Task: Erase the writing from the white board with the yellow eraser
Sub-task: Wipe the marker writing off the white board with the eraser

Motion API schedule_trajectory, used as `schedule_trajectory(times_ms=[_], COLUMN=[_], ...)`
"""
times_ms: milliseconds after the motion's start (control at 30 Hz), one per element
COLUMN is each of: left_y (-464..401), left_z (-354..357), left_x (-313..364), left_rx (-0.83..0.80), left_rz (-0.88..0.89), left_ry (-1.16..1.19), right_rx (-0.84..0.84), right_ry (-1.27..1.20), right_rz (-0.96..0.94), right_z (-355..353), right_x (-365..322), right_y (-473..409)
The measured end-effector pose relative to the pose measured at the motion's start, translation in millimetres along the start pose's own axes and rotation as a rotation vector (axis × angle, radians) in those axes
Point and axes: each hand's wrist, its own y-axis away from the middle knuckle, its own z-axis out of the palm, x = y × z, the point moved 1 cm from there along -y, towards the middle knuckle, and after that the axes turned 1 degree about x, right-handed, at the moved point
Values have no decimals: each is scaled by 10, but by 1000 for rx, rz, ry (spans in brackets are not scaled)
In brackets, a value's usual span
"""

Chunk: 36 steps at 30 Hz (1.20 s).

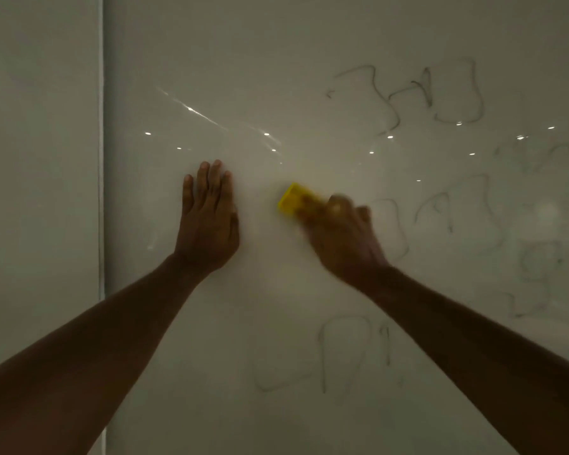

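The white board fills most of the view, glossy, with small light reflections. My right hand grips the yellow eraser and presses it against the board near the centre; both are motion-blurred. My left hand lies flat on the board, fingers together and pointing up, a short gap left of the eraser. Dark marker writing stands at the upper right. Fainter strokes sit right of my right hand, and more faint writing lies below it.
The board's left edge runs vertically, with a plain wall panel beyond it. The scene is dim. Faint smudged marks continue toward the right edge of the view.
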Motion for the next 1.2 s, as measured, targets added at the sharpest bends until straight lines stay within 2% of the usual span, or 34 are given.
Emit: schedule_trajectory(times_ms=[67,133,200,300,333,367,433,567,600,633,700,800,833,867,933,1100,1167,1200], left_y=[-45,-77,-101,-145,-165,-181,-218,-303,-330,-357,-411,-501,-532,-559,-608,-665,-667,-670], left_z=[8,11,10,12,17,18,30,54,63,79,120,182,205,225,263,324,344,352], left_x=[31,68,118,184,205,221,267,379,422,474,593,785,838,881,960,1103,1156,1177], left_rx=[1,-3,-1,-9,-11,-12,-17,-31,-34,-35,-25,-14,-14,-13,-7,18,19,20], left_rz=[4,-4,-26,-58,-60,-61,-53,-23,-22,-21,-17,-1,5,9,11,-19,-41,-52], left_ry=[-7,-19,-27,-27,-33,-42,-59,-90,-89,-86,-79,-65,-62,-65,-73,-57,-53,-54], right_rx=[136,189,110,-47,-63,-68,-30,183,221,230,145,-72,-83,-70,-2,234,314,318], right_ry=[19,1,-45,3,9,13,30,13,4,-1,-22,17,42,39,28,34,20,24], right_rz=[238,299,94,-460,-520,-498,-258,425,502,503,261,-308,-417,-442,-278,562,696,641], right_z=[-123,-91,57,284,275,242,101,-316,-316,-276,-123,92,94,66,-26,-469,-469,-436], right_x=[104,-10,-216,-317,-216,-64,337,1123,1130,1054,761,558,628,750,1095,2027,1973,1866], right_y=[-234,-200,106,780,842,799,543,297,352,443,770,1449,1538,1523,1298,861,889,950])
